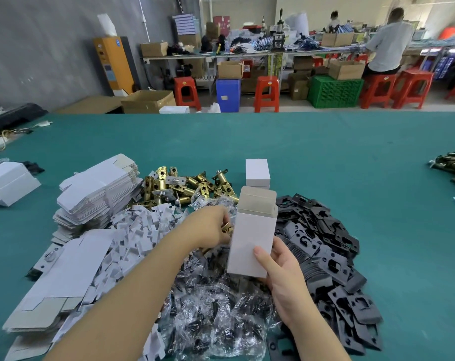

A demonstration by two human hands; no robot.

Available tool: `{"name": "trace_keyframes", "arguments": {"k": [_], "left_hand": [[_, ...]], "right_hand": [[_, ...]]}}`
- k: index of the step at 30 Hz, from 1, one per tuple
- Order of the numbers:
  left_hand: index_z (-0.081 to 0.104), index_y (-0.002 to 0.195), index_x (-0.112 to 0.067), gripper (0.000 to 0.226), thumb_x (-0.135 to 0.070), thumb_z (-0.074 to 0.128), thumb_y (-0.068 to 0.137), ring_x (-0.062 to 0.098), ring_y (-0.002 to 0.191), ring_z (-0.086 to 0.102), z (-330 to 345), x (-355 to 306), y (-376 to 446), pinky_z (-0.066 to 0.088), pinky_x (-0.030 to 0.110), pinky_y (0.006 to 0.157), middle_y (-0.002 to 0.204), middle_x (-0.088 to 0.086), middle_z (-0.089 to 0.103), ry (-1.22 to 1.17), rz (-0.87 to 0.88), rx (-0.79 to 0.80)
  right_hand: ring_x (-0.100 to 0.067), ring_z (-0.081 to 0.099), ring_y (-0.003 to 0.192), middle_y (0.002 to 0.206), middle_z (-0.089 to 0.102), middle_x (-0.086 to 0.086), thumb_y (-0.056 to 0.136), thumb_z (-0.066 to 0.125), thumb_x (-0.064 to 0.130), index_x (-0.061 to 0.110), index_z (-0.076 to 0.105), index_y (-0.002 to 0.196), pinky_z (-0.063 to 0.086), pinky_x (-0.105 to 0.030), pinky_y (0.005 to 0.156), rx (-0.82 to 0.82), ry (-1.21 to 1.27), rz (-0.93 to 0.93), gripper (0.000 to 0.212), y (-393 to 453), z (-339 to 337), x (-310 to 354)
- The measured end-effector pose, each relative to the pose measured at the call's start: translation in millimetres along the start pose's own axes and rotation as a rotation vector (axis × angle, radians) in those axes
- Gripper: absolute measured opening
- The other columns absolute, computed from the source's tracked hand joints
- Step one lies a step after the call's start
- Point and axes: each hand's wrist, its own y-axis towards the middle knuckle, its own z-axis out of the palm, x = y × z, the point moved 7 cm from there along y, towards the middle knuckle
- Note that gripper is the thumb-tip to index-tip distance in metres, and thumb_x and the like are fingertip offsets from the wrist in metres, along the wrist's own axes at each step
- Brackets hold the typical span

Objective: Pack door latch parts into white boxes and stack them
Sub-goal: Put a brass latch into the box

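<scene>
Two hands work over the green bench (325,152). Right hand (281,272) grips the open box (252,238) near its lower edge, thumb across the front, top flap up. Left hand (213,225) pinches a brass latch (227,228) right against the box's left side. One closed box (257,173) stands just behind. Flat cartons (96,191) lie left, black plates (325,246) right, bagged parts (216,308) beneath the forearms.

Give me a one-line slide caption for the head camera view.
Right hand holds an open white box upright while the left hand brings a brass latch beside it, above piled parts.
</scene>
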Motion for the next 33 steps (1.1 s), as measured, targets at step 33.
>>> {"name": "trace_keyframes", "arguments": {"k": [33], "left_hand": [[0.069, 0.1, -0.035, 0.024, -0.027, 0.083, 0.083, 0.005, 0.05, 0.04, -97, -42, -77, 0.036, 0.01, 0.054, 0.087, -0.017, 0.073, -0.439, 0.414, -0.624]], "right_hand": [[-0.022, 0.072, 0.103, 0.115, 0.074, -0.008, 0.08, 0.081, 0.042, 0.033, 0.069, 0.122, 0.059, -0.03, 0.074, 0.143, -0.063, -0.024, 0.045, -11, 19, 11]]}}
